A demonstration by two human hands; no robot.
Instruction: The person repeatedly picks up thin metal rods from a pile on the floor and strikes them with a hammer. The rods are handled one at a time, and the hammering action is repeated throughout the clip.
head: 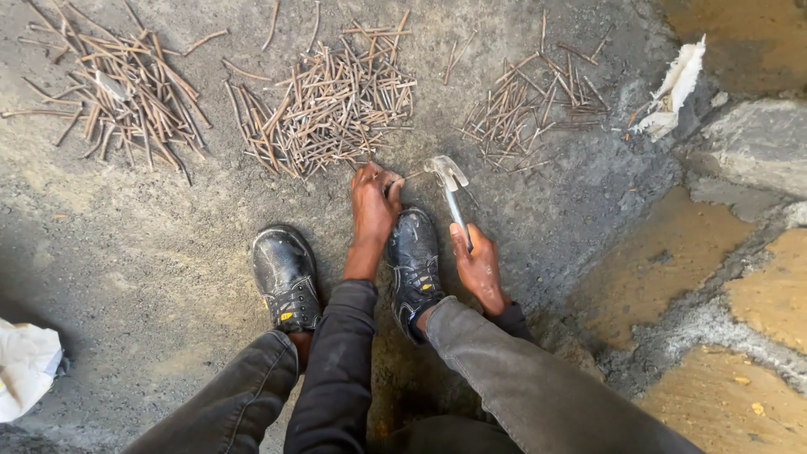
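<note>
Concrete floor (168,277): rough, grey, with yellowish patches on the right. Three heaps of nails lie across its far side. The left heap (126,92) holds long, rusty, partly bent pieces. The middle heap (328,105) is the densest and looks mostly straight. The right heap (525,105) is thin and scattered. Judgement: sorting or straightening is well advanced, given the size of the middle heap, but the bent stock on the left suggests much remains.

Two black shoes (286,277) stand flat on the floor, the person squatting over them. A white rag (25,366) lies at the lower left; a torn white scrap (672,88) lies at the upper right.

Hammer (447,178): metal claw head raised just above the floor, near the middle heap's lower edge.

Right hand (479,267): closed around the hammer's handle, wrist bent back.

Left hand (374,197): reaches down between the shoes, fingers pinched on a single nail (410,176) pressed to the floor just beside the hammer head.
</note>
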